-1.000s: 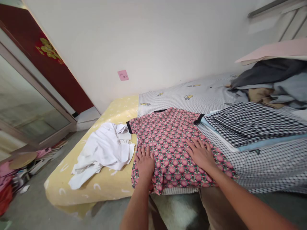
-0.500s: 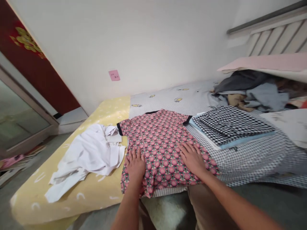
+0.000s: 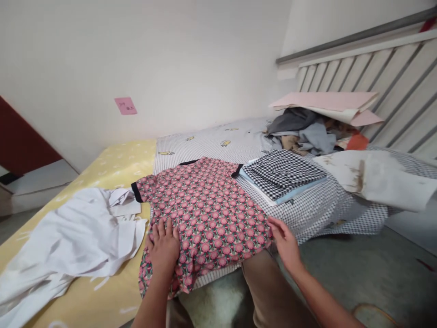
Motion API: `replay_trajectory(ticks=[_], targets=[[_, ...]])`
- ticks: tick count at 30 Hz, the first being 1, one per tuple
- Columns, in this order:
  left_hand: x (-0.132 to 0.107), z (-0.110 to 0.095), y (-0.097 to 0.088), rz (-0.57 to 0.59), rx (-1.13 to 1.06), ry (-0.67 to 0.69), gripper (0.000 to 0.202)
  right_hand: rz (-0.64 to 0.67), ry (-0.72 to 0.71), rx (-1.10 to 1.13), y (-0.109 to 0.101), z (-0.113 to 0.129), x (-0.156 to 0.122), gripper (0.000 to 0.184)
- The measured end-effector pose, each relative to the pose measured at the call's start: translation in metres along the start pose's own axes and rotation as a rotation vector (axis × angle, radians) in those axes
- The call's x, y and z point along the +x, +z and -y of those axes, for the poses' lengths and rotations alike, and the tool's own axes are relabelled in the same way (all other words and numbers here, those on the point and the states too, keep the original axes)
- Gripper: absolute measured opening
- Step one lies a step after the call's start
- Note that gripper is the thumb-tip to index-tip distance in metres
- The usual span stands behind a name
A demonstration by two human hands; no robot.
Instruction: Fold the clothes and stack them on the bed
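Observation:
A pink floral short-sleeved shirt with black trim at the neck and cuffs lies spread over the bed's front part, its neck toward the wall. My left hand rests flat on its lower left side, fingers stretched out. At the lower right edge of the shirt, my right hand has its fingers closed on the fabric; the fingertips are partly hidden. Folded clothes, black-and-white checked on top with light blue and white below, lie beside the right sleeve. To the left is a crumpled white garment.
The bed has a yellow cover on the left and a grey checked sheet on the right. A heap of dark and grey clothes sits under a pink sheet near the slatted headboard. A stained white cloth lies at the right.
My right hand has moved from lying flat on the shirt to its lower right edge and closed there. My left hand stays on the shirt. The view has turned right.

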State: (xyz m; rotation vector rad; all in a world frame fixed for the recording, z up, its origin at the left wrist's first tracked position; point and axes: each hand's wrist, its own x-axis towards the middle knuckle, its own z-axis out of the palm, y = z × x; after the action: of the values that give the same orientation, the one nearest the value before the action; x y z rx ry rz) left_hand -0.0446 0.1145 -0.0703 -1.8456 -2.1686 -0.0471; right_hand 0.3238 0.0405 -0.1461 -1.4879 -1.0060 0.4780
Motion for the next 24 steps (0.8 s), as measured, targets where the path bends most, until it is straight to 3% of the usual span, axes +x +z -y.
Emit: replay_trajectory(ticks=[3,5,9,13,16,20,24], targets=[[0.001,0.002,0.005,-0.026,0.007,0.014,0.059,-0.248,0.207,0.105,-0.009,-0.018,0.001,0.045],[0.002,0.003,0.006,-0.021,0.006,0.013,0.059,-0.29,0.279,0.1,-0.014,-0.029,-0.001,0.048],[0.003,0.002,0.005,-0.008,0.021,0.006,0.059,-0.022,0.471,0.143,-0.022,-0.037,-0.009,0.045],[0.001,0.001,0.002,-0.006,0.065,0.005,0.058,0.192,0.693,0.209,-0.018,-0.024,-0.018,0.066],[0.001,0.0,0.0,-0.007,0.085,0.012,0.058,0.182,0.716,0.242,-0.011,-0.012,-0.022,0.062],[0.0,0.0,-0.002,-0.005,0.075,0.005,0.058,0.169,0.647,0.266,-0.004,-0.001,-0.025,0.041],[-0.001,-0.001,-0.006,0.013,0.056,-0.004,0.058,0.187,0.599,0.291,-0.002,0.007,-0.027,0.033]])
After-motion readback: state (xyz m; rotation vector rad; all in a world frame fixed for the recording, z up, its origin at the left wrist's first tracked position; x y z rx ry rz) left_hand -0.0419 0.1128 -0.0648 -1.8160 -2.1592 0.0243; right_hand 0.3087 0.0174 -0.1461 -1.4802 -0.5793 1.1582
